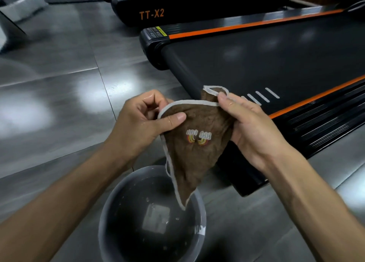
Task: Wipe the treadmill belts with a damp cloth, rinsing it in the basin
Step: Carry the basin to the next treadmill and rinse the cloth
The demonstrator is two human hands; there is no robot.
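A wet brown cloth [194, 153] with a white hem and a small rainbow patch hangs between both hands, its lower corner dangling over the basin. My left hand [142, 123] pinches its upper left edge between thumb and fingers. My right hand [250, 127] grips the upper right corner. Below them on the floor stands a clear round basin [106, 212] holding water. The black treadmill belt [266, 60], edged by orange stripes, stretches to the upper right just beyond the hands.
A second black treadmill [152, 15] marked TT-X2 stands behind the first. Glossy grey floor tiles [59, 88] spread to the left. The near treadmill's ribbed side rail [325, 127] runs along the right of my right forearm.
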